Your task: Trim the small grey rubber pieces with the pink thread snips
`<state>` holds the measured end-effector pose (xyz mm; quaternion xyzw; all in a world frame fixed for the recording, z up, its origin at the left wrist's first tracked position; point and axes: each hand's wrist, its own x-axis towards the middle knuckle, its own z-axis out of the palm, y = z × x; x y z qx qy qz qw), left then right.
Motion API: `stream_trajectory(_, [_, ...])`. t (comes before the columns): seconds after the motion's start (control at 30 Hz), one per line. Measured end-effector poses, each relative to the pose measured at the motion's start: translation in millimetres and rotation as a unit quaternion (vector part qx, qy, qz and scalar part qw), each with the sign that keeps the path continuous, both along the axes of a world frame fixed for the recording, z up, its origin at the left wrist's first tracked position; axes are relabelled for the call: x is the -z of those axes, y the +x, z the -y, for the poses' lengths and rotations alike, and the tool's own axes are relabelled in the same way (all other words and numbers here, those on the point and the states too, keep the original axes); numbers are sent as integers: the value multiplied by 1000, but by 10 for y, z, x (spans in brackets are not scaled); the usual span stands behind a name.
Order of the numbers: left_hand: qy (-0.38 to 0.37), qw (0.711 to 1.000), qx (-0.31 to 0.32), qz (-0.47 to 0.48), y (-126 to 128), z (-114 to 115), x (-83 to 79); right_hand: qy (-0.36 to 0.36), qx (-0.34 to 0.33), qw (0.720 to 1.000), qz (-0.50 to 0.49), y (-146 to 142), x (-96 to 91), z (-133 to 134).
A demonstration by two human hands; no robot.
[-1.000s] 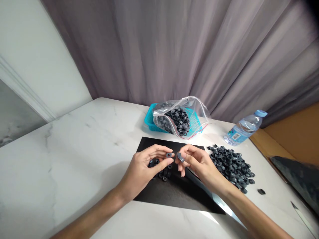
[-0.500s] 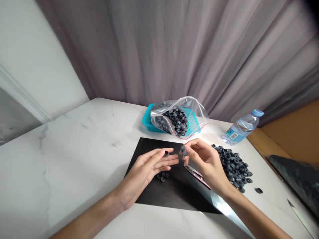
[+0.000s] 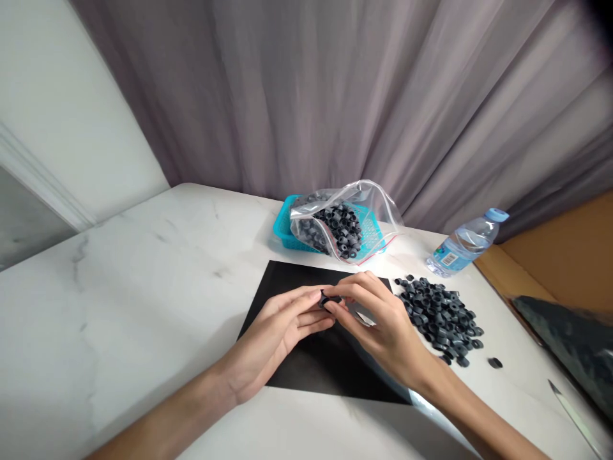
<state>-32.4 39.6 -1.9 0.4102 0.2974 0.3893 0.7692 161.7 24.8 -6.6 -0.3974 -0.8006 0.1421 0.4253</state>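
My left hand (image 3: 282, 329) and my right hand (image 3: 380, 326) meet over a black mat (image 3: 306, 364) on the marble table. Between their fingertips sits a small dark ring (image 3: 327, 298), pinched from both sides. The left fingers lie nearly straight with the tips closed on the ring. My right thumb and forefinger press on it from the right. A small heap of rings that lay on the mat is hidden under my hands. A loose pile of the same dark rings (image 3: 443, 313) lies just right of my right hand.
A clear zip bag of rings (image 3: 342, 223) rests in a turquoise basket (image 3: 282, 223) behind the mat. A water bottle (image 3: 462, 246) lies at the right, a stray ring (image 3: 495, 363) near the pile, a cardboard box (image 3: 569, 255) and a dark bag (image 3: 569, 345) at the far right.
My right hand moved left and brought its ring against the one on my left fingertips. Both hands are now joined. The small heap on the mat went out of sight.
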Motion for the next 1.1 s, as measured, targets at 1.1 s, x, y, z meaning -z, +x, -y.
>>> stream_trajectory(1.1, [-29,999,6,-24,-28,-17,-35,-103,-59,993,-15,206,-111,-54])
